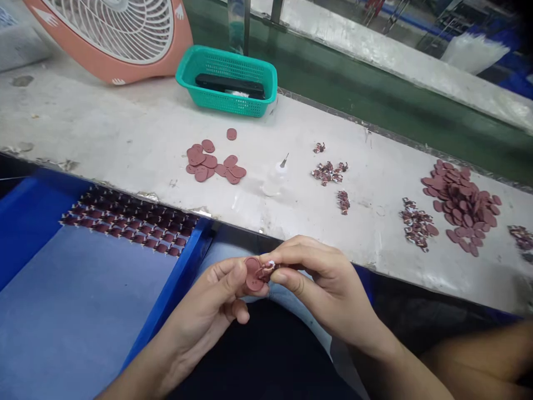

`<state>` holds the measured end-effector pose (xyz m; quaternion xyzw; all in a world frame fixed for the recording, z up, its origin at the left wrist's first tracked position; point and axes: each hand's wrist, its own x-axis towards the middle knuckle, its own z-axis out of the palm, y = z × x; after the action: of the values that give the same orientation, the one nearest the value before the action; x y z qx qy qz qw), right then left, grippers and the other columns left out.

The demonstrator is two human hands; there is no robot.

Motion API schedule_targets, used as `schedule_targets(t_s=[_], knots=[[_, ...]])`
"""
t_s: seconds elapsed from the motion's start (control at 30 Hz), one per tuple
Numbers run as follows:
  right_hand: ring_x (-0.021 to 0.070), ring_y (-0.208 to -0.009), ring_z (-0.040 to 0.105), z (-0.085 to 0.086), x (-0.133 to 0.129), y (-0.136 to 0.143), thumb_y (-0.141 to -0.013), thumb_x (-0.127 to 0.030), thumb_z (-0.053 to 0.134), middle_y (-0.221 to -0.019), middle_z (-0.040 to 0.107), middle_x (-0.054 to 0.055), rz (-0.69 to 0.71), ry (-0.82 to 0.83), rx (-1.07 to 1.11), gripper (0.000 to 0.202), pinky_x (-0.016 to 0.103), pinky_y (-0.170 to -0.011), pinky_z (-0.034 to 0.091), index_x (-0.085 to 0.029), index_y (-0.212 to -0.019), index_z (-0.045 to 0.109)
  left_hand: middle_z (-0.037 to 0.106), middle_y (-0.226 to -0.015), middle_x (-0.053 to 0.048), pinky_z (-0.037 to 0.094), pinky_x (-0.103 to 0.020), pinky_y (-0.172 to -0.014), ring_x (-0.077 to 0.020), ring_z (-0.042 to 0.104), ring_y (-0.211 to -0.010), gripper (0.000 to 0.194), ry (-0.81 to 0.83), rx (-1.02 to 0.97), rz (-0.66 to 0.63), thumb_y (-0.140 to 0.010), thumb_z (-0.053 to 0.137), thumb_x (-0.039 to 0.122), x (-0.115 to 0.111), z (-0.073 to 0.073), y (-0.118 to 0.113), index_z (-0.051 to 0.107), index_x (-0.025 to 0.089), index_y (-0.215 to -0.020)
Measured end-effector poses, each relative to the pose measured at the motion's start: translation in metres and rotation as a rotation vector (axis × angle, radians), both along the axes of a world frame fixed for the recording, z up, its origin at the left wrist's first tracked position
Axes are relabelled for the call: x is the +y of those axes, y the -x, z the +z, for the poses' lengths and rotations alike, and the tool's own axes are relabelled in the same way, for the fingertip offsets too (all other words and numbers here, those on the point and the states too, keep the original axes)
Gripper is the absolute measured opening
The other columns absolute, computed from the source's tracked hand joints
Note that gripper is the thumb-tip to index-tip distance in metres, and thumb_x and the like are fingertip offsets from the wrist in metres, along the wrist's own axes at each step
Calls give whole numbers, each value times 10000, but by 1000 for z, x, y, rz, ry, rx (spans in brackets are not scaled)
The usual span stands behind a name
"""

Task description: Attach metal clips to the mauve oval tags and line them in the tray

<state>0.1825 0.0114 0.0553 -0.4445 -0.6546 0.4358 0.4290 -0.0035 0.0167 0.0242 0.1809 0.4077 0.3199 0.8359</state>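
My left hand (222, 291) pinches a reddish-brown oval disc (252, 275) between thumb and fingers, its face turned up. Against the disc's right side is a small brown and white figure (267, 270), gripped by the thumb and index finger of my right hand (314, 275). Both hands meet in front of the table's near edge. Beyond them, a white bottle with a metal needle tip (275, 176) stands upright on the table. Loose discs (202, 161) lie left of the bottle, and small figures (328, 172) lie right of it.
On the table (125, 133) are a green basket (227, 108) holding dark items, an orange fan (179, 55), a large disc pile (464, 203) and more figures (416, 222). A blue tray (166, 303) at left holds rows of pieces. Another person's blurred arm (478, 353) is at lower right.
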Motion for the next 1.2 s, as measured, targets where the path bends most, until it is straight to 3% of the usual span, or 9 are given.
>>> schedule_targets(t_s=[0.6,0.9,1.2], knots=[[113,-879,701,-2,6,-1,-913,-76,676,-901,766,17,69,-90,-82,166,222,-827,550,-149,-1052,728,653,-706,-4,478,-90,-435,-93,611,-655,254,56,-46,-7,-753,829,434,2,-6,-1,791,184,-781],[122,-871,695,1,7,0,-924,-102,671,-920,758,26,95,-153,-133,185,232,-802,552,-192,-1073,734,697,-713,-6,496,-88,-456,-90,639,-647,245,108,-40,51,-706,874,393,-1,-6,2,799,183,-808],[120,-876,689,-7,3,1,-915,-83,670,-946,737,46,95,-151,-155,196,229,-782,571,-156,-1087,728,704,-664,-5,525,-101,-489,-81,646,-608,283,176,-75,88,-648,916,372,-4,-5,-2,808,162,-803]])
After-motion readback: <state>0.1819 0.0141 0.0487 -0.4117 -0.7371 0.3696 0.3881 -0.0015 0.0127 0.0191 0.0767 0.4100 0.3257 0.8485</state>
